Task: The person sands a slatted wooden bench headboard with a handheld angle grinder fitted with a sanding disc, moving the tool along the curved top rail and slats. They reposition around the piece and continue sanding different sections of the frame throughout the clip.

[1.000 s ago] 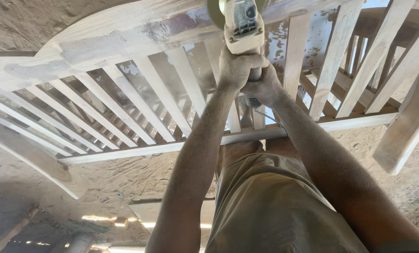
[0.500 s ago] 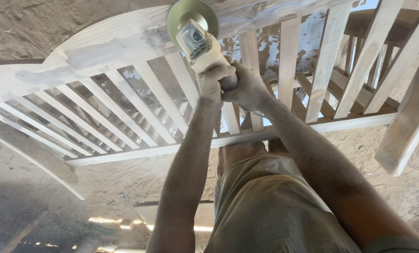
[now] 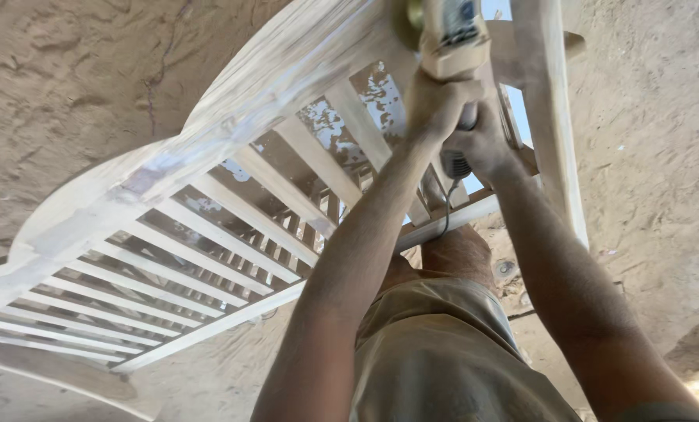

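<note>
One head camera looks steeply down (close) over both forearms.

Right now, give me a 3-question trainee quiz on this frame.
1. True or false: both hands grip the power sander.
2. Which hand sits further up the tool body, nearer the disc? A) left hand B) right hand
3. Fill in: the sander works on the curved top rail of a slatted wooden ____.

Key: 1 true. 2 A. 3 bench.
</note>
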